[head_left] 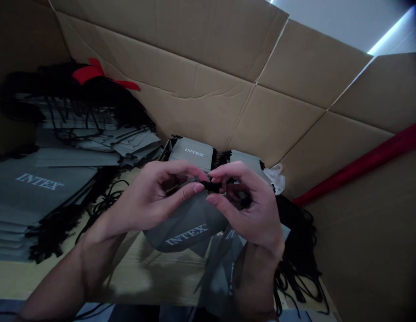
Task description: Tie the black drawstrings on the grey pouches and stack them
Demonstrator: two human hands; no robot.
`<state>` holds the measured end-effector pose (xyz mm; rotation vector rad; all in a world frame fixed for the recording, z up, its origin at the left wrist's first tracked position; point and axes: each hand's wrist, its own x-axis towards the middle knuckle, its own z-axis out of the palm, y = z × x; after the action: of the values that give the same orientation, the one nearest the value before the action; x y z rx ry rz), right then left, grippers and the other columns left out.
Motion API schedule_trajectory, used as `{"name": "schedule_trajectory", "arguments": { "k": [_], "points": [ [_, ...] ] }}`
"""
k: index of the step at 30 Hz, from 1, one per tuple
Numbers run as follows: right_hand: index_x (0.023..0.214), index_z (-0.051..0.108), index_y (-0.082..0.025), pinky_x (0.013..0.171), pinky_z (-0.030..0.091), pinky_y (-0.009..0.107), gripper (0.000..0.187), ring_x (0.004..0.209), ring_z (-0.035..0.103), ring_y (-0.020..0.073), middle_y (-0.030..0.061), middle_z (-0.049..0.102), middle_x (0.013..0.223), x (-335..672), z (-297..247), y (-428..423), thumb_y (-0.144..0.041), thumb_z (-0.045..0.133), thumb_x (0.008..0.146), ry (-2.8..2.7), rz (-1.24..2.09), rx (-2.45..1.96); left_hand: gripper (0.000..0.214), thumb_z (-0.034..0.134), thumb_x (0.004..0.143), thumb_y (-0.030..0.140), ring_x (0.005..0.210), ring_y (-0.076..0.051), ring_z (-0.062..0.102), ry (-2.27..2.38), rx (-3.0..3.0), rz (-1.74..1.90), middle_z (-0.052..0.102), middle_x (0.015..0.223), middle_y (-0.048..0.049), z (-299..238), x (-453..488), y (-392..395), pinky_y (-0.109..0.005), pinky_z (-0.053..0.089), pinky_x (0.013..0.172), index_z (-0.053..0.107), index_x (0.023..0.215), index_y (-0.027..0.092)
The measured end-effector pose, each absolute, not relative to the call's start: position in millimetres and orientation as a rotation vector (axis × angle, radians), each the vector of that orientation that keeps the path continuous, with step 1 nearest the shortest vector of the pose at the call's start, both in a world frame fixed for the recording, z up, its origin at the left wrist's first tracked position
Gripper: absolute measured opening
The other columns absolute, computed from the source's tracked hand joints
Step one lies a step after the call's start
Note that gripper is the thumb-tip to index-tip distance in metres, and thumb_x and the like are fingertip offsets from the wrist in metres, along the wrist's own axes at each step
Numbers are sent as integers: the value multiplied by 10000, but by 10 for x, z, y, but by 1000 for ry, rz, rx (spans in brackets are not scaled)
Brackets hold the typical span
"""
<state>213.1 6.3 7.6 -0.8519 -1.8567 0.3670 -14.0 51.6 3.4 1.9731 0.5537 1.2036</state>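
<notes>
A grey pouch (189,219) with white INTEX lettering hangs tilted below my hands. My left hand (161,194) pinches its top corner between thumb and forefinger. Opposite it, my right hand (250,201) is closed on a short black cord (212,185) at that same corner, its fingertips nearly meeting those of the left. The fingers partly hide the cord and the pouch's upper edge. More grey pouches (224,259) lie beneath my right wrist, partly covered by the forearm.
Stacked grey pouches (43,188) with black cord ends lie at left, below a black cord bundle tied with a red strip (89,74). Two smaller stacks (191,154) stand against the cardboard wall (194,80). Loose black cords (298,241) hang at right, beside a crumpled clear plastic bag (276,177).
</notes>
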Motion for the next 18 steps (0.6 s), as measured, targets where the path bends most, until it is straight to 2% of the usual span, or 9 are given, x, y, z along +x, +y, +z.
{"name": "schedule_trajectory", "arguments": {
  "k": [4, 6, 8, 12, 18],
  "points": [
    [1060, 779, -255, 722, 594, 237, 111, 912, 721, 136, -13, 766, 1035, 2114, 46, 98, -154, 797, 1020, -1799, 383, -861, 238, 798, 1034, 295, 765, -115, 718, 542, 1976, 1149, 799, 900, -1, 13, -145, 538, -167, 567, 656, 757, 1242, 186],
    [1025, 773, -254, 725, 594, 235, 100, 921, 723, 140, -10, 764, 1023, 2120, 36, 104, -159, 806, 1016, -1759, 379, -863, 201, 786, 1041, 295, 773, -122, 718, 554, 2008, 1097, 803, 926, -11, 11, -149, 554, -174, 564, 647, 777, 1207, 184],
    [1038, 774, -254, 716, 584, 228, 119, 915, 713, 136, -10, 758, 1027, 2135, 38, 107, -155, 825, 998, -1747, 386, -853, 124, 747, 1061, 285, 763, -130, 721, 560, 2041, 1055, 802, 913, -12, 16, -152, 565, -184, 556, 629, 804, 1105, 184],
    [1167, 785, -252, 744, 589, 213, 296, 938, 722, 128, -11, 774, 1083, 2151, 46, 144, -115, 885, 924, -1873, 477, -773, 132, 708, 1060, 240, 780, -158, 743, 482, 2095, 1053, 777, 845, -1, 30, -146, 558, -213, 576, 668, 802, 990, 178],
    [1071, 768, -250, 652, 546, 171, 331, 736, 665, 74, -54, 759, 948, 2132, 10, 188, -31, 911, 869, -1837, 742, -674, 138, 705, 1041, 200, 719, -128, 675, 421, 2141, 1073, 776, 833, -1, 26, -155, 539, -202, 531, 640, 756, 917, 168]
  ]
}}
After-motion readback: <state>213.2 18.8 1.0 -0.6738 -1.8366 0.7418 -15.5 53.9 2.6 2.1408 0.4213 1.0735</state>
